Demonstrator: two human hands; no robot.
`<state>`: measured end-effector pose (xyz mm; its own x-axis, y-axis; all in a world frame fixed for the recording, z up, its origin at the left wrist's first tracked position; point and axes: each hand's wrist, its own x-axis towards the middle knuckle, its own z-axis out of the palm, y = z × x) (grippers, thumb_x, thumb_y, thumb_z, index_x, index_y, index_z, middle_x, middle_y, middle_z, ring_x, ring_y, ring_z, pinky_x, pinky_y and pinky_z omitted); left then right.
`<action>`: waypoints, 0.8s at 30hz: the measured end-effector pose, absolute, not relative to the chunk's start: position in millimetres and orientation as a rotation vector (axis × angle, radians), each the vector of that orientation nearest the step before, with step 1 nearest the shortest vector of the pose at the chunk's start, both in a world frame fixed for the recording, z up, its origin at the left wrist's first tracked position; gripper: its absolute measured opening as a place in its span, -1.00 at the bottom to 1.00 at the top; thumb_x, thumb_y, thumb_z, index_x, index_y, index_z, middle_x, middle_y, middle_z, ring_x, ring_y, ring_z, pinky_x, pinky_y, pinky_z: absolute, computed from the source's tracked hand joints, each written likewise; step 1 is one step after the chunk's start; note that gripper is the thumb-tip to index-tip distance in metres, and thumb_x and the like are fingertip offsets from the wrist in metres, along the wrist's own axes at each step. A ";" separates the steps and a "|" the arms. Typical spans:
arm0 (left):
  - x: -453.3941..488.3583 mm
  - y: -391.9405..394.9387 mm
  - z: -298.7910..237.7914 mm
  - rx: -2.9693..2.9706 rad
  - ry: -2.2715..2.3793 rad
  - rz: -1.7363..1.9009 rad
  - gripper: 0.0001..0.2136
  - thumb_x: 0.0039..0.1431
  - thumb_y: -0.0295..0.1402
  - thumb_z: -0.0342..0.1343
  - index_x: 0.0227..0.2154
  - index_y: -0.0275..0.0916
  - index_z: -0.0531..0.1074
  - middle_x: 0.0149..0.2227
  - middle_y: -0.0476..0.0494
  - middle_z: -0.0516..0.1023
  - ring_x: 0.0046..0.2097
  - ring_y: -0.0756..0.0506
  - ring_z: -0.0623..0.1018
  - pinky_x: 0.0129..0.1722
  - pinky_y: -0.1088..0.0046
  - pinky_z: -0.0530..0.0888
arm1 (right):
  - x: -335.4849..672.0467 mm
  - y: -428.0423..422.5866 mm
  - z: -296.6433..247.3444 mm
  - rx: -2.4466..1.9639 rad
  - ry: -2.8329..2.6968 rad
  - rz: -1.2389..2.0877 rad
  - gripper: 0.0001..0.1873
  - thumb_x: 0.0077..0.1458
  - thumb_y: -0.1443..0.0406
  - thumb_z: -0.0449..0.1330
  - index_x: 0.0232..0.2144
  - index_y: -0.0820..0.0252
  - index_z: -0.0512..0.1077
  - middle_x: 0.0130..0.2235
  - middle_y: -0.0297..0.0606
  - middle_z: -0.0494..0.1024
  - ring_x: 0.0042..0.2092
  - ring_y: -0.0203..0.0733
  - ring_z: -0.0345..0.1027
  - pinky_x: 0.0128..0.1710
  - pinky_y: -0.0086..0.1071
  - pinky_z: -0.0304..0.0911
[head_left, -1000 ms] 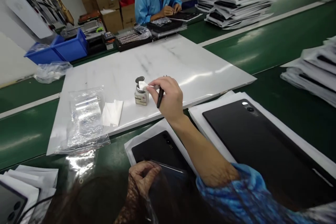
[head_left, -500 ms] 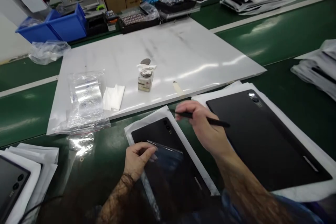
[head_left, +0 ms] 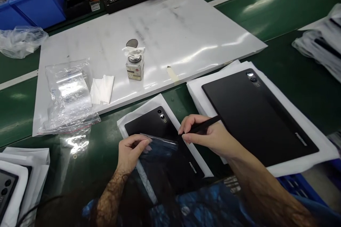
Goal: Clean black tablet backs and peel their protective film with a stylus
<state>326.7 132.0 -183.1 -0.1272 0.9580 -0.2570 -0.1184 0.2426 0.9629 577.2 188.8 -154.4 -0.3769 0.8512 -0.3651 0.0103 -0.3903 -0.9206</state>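
My left hand (head_left: 130, 152) pinches a clear plastic film (head_left: 162, 146) by its left edge. The film hangs over a black tablet (head_left: 145, 123), which lies back up on a white sleeve (head_left: 123, 122). In my right hand (head_left: 213, 136) is a slim black tool, seemingly tweezers (head_left: 204, 125), with its tip pointing at the film's right end. Whether the tip touches the film I cannot tell. To the right, a second black tablet (head_left: 255, 120) rests back up on a stack of white sleeves (head_left: 293, 166).
A white board (head_left: 170, 35) spans the green bench, bearing a small bottle (head_left: 135, 69), folded white wipes (head_left: 102, 89) and a clear bag with a film roll (head_left: 69, 95). Blue bins (head_left: 37, 3) stand far left. More sleeved tablets (head_left: 26, 163) lie at lower left.
My right hand has brought the black tweezers down and left to the film's right end. My left hand keeps its pinch on the film. The view has tilted down.
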 end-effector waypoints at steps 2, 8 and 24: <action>327.0 132.0 -182.9 0.882 1.348 1.166 -0.90 -0.13 -0.32 0.27 -0.57 -0.25 0.58 -0.51 -0.09 0.64 -0.60 -0.08 0.59 -0.65 0.48 0.51 | 576.6 188.6 -156.3 -1.234 -1.222 1.830 -0.54 -0.07 0.09 0.74 -0.46 0.10 0.55 -0.36 -0.29 0.70 -0.45 -0.25 0.47 -0.40 -0.27 0.51; 327.8 131.6 -183.0 0.888 1.356 1.168 -0.90 -0.12 -0.32 0.26 -0.57 -0.24 0.57 -0.52 -0.06 0.64 -0.60 -0.08 0.60 -0.65 0.50 0.51 | 574.5 188.1 -158.3 -1.205 -1.175 1.830 -0.55 -0.10 0.14 0.76 -0.48 0.10 0.56 -0.40 -0.33 0.69 -0.49 -0.28 0.46 -0.45 -0.32 0.49; 327.7 132.1 -179.3 0.922 1.426 1.139 -0.92 -0.08 -0.33 0.23 -0.54 -0.21 0.58 -0.61 0.01 0.61 -0.61 -0.06 0.59 -0.64 0.52 0.52 | 574.8 178.4 -166.1 -1.008 -1.207 1.648 -0.58 0.11 0.08 0.69 -0.47 0.05 0.55 -0.38 -0.32 0.67 -0.52 -0.23 0.50 -0.58 -0.32 0.48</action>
